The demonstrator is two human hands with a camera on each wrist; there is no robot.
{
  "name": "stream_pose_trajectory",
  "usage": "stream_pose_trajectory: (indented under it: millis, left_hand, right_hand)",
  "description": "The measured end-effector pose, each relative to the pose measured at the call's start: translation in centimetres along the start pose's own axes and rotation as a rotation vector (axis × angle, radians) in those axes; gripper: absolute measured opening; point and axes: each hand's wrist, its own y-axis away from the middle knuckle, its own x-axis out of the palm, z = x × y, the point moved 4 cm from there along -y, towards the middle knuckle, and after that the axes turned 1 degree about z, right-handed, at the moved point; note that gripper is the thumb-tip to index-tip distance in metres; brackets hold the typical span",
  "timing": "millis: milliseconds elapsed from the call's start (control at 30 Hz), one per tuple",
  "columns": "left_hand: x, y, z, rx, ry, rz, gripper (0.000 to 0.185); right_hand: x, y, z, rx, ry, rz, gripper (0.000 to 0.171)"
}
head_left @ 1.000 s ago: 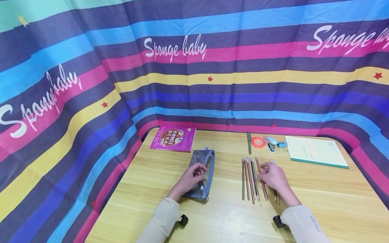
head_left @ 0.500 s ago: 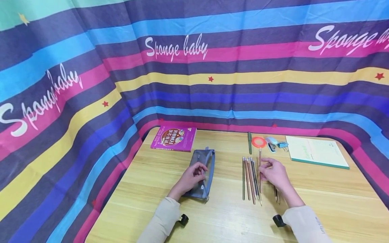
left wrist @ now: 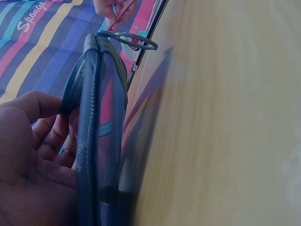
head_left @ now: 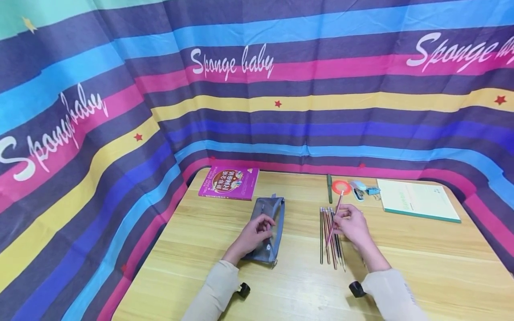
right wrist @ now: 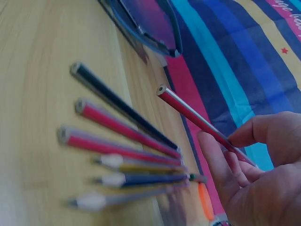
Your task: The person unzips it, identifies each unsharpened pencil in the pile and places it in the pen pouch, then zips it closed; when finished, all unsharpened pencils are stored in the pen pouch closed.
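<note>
The right hand point(head_left: 352, 226) pinched a red pencil point(head_left: 334, 219) between thumb and fingers and held it tilted above the row of pencils point(head_left: 330, 238) lying side by side on the wooden table point(head_left: 421, 263), its far end pointing toward the orange tape roll point(head_left: 341, 187). The left hand point(head_left: 252, 236) gripped the grey mesh pencil case point(head_left: 267, 225), fingers curled over its near edge, well left of the pencils. In the right wrist view the lifted pencil point(right wrist: 202, 123) showed its blunt end clear of the others on the wood. At the far left of the table lay a purple book point(head_left: 229, 183) with Chinese characters on its cover, too small to read. At the far right lay a pale green notebook point(head_left: 417, 199) with faint lettering that I could not make out, and beside it a small stapler point(head_left: 357, 189) and a dark green pen point(head_left: 329, 188). The striped curtain point(head_left: 257, 89) behind bore "Sponge baby" in white script, repeated on its left, middle and right.
</note>
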Motion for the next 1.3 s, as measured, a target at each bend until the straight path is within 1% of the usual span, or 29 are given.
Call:
stream_pose_trajectory:
  millis: [67, 233, 400, 600, 767, 833, 1167, 1300]
  left_hand:
    - [0.1, 0.0, -0.1, 0.003, 0.005, -0.001, 0.022]
    - [0.2, 0.0, 0.1, 0.015, -0.001, -0.003, 0.021]
    - [0.2, 0.0, 0.1, 0.017, -0.004, -0.007, 0.021]
    - [0.2, 0.0, 0.0, 0.006, 0.015, -0.007, 0.022]
    - [0.2, -0.1, 0.1, 0.010, 0.023, -0.003, 0.022]
    - [0.2, -0.1, 0.1, 0.009, 0.032, -0.002, 0.022]
    - [0.3, -0.2, 0.0, 0.017, 0.035, -0.007, 0.023]
    - [0.4, -0.2, -0.2, 0.023, 0.037, -0.011, 0.023]
  right_hand:
    - [0.7, -0.1, 0.1, -0.005, -0.023, -0.007, 0.049]
    - [2.8, -0.1, 0.2, -0.007, -0.087, 0.009, 0.044]
    - [5.0, -0.2, 0.1, -0.007, -0.149, 0.040, 0.042]
    - [7.4, -0.2, 0.4, -0.019, -0.190, 0.093, 0.040]
    - [8.9, 0.2, 0.6, -0.009, -0.239, 0.131, 0.037]
    - [9.3, 0.3, 0.5, 0.000, -0.256, 0.130, 0.037]
    - [12.0, 0.7, 0.6, -0.010, -0.277, 0.131, 0.042]
    - [12.7, 0.7, 0.4, -0.020, -0.274, 0.132, 0.043]
